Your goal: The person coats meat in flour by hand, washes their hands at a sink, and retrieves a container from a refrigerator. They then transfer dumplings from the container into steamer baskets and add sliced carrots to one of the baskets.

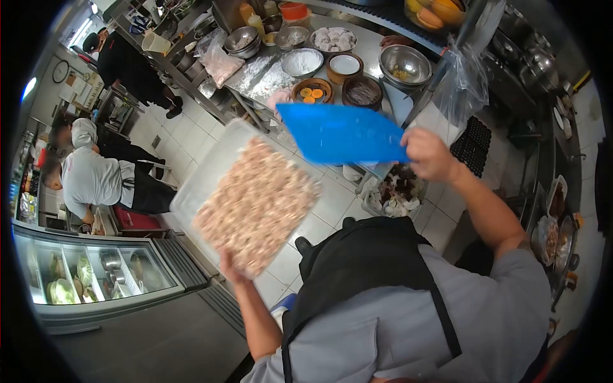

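gripping: left hand (231, 265) on tray (191, 191) corner | right hand (429, 153) on blue lid (338, 134), long axis sideways

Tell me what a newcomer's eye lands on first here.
The bright blue flat plastic lid, gripped by the right hand at centre, stands out most. Lower left of it, the left hand holds a clear rectangular plastic tray packed with pinkish minced food.

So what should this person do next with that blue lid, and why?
Probably lower the flat blue plastic lid in the right hand onto the clear rectangular tray of pinkish minced food. The tray is uncovered, tilted, and gripped at one edge by the left hand alone, in the air over the tiled floor.
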### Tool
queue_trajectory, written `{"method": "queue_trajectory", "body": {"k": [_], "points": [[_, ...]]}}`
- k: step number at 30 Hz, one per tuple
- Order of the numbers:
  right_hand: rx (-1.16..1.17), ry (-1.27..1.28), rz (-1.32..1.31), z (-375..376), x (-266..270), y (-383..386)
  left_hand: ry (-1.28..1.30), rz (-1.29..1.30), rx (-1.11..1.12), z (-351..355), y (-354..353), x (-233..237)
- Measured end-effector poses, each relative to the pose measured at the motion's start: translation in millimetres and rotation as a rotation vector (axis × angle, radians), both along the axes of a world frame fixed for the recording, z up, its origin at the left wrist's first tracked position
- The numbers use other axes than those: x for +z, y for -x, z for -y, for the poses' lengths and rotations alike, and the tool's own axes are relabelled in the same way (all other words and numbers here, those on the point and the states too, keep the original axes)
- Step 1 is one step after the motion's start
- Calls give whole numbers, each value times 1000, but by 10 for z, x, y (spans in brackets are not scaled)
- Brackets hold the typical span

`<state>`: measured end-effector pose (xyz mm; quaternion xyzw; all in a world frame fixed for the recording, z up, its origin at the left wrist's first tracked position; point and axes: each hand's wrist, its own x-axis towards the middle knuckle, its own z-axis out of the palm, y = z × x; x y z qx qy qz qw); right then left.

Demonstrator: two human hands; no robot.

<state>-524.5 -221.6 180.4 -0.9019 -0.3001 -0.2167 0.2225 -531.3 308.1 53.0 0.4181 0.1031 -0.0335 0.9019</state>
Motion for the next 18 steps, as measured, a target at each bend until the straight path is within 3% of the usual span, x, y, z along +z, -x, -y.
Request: {"method": "queue_trajectory", "body": {"k": [3,7,11,13,15,18], "points": [[101,89,64,-51,-419,67,-74,19,126,-554,116,390],[124,170,86,-176,-1052,115,-116,149,53,-583,148,840],[8,199,117,-284,-1604,102,-91,-30,45,-192,-23,518],[-136,171,101,-315,-1722,133,-83,-119,-1,151,-146,120],[-335,124,50,-326,-1791,166,33,-76,-130,582,-319,-244],[-450,-40,-28,-319,-2044,197,-55,-94,-290,1118,-525,-532]]}}
